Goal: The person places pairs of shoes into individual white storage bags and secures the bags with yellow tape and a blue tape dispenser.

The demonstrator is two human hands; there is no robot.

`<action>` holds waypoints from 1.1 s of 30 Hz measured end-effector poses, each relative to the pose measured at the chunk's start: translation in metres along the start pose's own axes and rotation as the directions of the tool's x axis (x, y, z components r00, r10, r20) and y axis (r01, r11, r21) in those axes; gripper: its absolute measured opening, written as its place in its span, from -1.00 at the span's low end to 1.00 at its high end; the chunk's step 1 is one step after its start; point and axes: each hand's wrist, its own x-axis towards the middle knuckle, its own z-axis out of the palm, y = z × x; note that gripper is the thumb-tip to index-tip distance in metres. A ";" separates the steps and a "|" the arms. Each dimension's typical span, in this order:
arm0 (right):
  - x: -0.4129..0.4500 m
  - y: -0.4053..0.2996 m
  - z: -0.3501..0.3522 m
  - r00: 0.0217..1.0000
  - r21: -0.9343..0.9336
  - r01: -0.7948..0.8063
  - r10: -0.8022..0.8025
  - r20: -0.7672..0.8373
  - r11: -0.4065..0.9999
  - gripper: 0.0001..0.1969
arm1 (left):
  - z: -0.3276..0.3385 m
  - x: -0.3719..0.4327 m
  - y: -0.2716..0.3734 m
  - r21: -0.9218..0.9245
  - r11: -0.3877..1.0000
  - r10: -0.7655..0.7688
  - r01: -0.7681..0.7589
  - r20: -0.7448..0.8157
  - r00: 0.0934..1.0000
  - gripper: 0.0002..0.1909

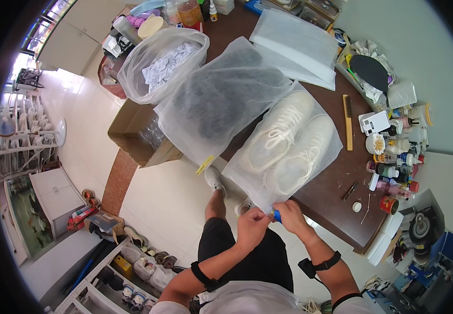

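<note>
A translucent white non-woven bag (237, 172) with a pair of white lace-up shoes (285, 127) inside lies on the brown table, its near corner hanging over the edge. My left hand (254, 225) pinches that near corner, where a bit of yellow shows between the fingers. Right beside it, my right hand (290, 216) grips a small blue object (277, 215), mostly covered by the fingers, so its kind is unclear. Farther left rests a second bag (226, 98) with dark shoes inside and a yellow label (205, 165) at its near corner.
Flat white bags (295, 47) are stacked at the back. At left are a plastic bag of paper packets (171, 64) and a cardboard box (132, 131). A wooden-handled brush (347, 123) lies right of the shoes, before several small bottles (395, 188).
</note>
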 end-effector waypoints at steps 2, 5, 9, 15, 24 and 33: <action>-0.001 0.001 0.001 0.999 -0.088 0.027 -0.024 0.035 0.996 -0.65 | 0.000 0.000 -0.004 -0.042 0.999 -0.016 0.016 -0.007 1.000 -0.81; 0.002 -0.009 0.003 0.968 0.086 -0.246 0.240 0.079 0.965 -0.66 | -0.004 0.000 -0.008 -0.127 0.992 -0.002 0.003 0.013 1.000 -0.83; -0.001 -0.009 -0.005 0.905 0.228 -0.423 0.397 0.151 0.877 -0.67 | -0.020 0.004 0.016 0.006 0.998 -0.064 0.064 0.158 0.985 -0.83; -0.014 0.013 -0.087 0.773 0.629 -0.461 0.632 -0.061 0.625 -0.43 | -0.051 0.003 0.013 -0.225 0.944 -0.192 0.243 0.228 0.955 -0.70; 0.044 0.093 -0.149 0.646 -0.301 -0.633 0.273 -0.712 0.713 -0.55 | -0.099 -0.029 0.086 0.041 0.998 -0.042 0.037 0.118 0.992 -0.72; 0.023 -0.066 -0.123 0.799 -0.226 0.044 -0.170 -0.577 0.973 -0.66 | -0.152 0.032 0.206 0.526 0.726 0.545 -0.444 -0.045 0.838 -0.73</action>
